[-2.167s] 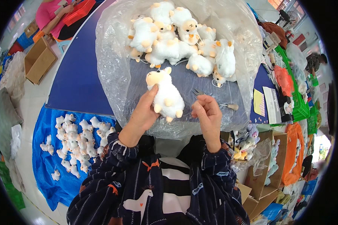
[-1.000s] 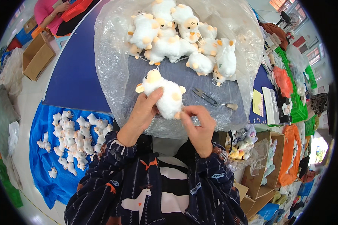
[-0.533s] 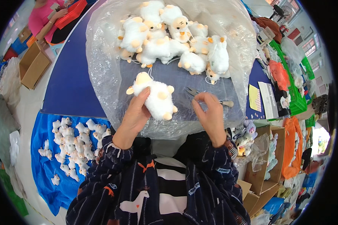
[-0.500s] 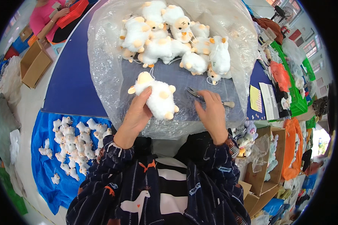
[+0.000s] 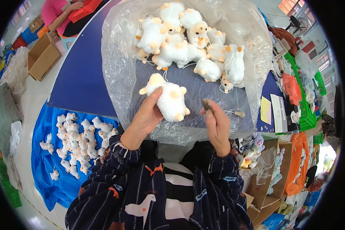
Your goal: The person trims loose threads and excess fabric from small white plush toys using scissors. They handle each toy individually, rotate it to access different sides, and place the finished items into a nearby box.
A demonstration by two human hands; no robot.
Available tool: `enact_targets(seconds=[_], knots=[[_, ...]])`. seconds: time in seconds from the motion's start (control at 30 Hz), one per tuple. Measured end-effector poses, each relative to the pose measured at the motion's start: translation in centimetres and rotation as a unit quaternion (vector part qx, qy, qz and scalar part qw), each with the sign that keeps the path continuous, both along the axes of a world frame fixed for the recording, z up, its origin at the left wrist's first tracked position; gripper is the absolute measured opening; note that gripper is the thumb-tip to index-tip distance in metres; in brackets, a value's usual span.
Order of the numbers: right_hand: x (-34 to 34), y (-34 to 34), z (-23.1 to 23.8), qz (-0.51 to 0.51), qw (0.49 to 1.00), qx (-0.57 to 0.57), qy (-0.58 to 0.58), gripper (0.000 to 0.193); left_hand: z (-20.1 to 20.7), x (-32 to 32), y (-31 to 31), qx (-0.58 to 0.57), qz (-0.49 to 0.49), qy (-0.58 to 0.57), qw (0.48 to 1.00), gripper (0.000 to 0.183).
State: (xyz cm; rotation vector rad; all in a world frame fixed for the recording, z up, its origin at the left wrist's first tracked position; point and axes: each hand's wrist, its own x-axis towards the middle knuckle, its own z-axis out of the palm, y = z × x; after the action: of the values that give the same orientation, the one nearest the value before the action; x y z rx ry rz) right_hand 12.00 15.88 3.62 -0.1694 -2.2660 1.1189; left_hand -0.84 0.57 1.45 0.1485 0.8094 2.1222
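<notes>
My left hand (image 5: pixel 145 119) holds a white plush sheep (image 5: pixel 168 100) with pale orange ears and feet, raised over a clear plastic sheet (image 5: pixel 117 76). My right hand (image 5: pixel 217 126) is to the right of the toy, its fingers closed on the dark end of a thin metal tool (image 5: pixel 222 111). The tool's wooden handle points right, low over the plastic. A pile of several similar plush sheep (image 5: pixel 188 42) lies on the plastic further back.
The plastic covers a dark blue table (image 5: pixel 80 76). On the floor to my left is a blue tarp (image 5: pixel 50 180) with several small white plush toys (image 5: pixel 78 134). An open cardboard box (image 5: pixel 44 57) and a person in pink (image 5: pixel 53 11) are at back left. Boxes and green crates (image 5: pixel 308 115) stand right.
My right hand left the sheep, reached right to the tool lying on the plastic and closed on it. My left hand kept the sheep and turned it slightly.
</notes>
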Motion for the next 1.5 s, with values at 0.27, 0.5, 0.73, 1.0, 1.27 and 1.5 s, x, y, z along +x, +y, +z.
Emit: enact_targets(seconds=[0.27, 0.5, 0.73, 1.0, 1.27, 1.5], knots=[[0.2, -1.0, 1.6, 0.077, 0.993, 0.083, -0.031, 0.029, 0.1, 0.3, 0.0, -0.036, 0.021, -0.005, 0.999, 0.048], [0.4, -1.2, 1.8, 0.075, 0.993, 0.066, -0.06, 0.025, -0.2, 0.4, 0.0, -0.042, 0.006, 0.05, 0.998, 0.048], [0.6, 1.0, -0.3, -0.073, 0.987, -0.116, -0.083, 0.027, 0.2, 0.4, -0.1, -0.01, 0.015, 0.019, 1.0, 0.046], [-0.2, 1.7, -1.3, -0.139, 0.959, 0.246, 0.032, 0.024, 0.0, 0.2, -0.1, 0.017, 0.004, 0.003, 1.0, 0.044], [-0.1, -2.8, -0.1, 0.014, 0.99, 0.13, 0.058, 0.022, -0.2, 0.5, -0.1, -0.02, 0.026, 0.021, 0.999, 0.044], [0.1, -3.0, 0.0, 0.005, 0.998, 0.061, -0.019, 0.012, -0.1, 0.5, -0.5, -0.022, 0.016, 0.047, 0.999, 0.044]])
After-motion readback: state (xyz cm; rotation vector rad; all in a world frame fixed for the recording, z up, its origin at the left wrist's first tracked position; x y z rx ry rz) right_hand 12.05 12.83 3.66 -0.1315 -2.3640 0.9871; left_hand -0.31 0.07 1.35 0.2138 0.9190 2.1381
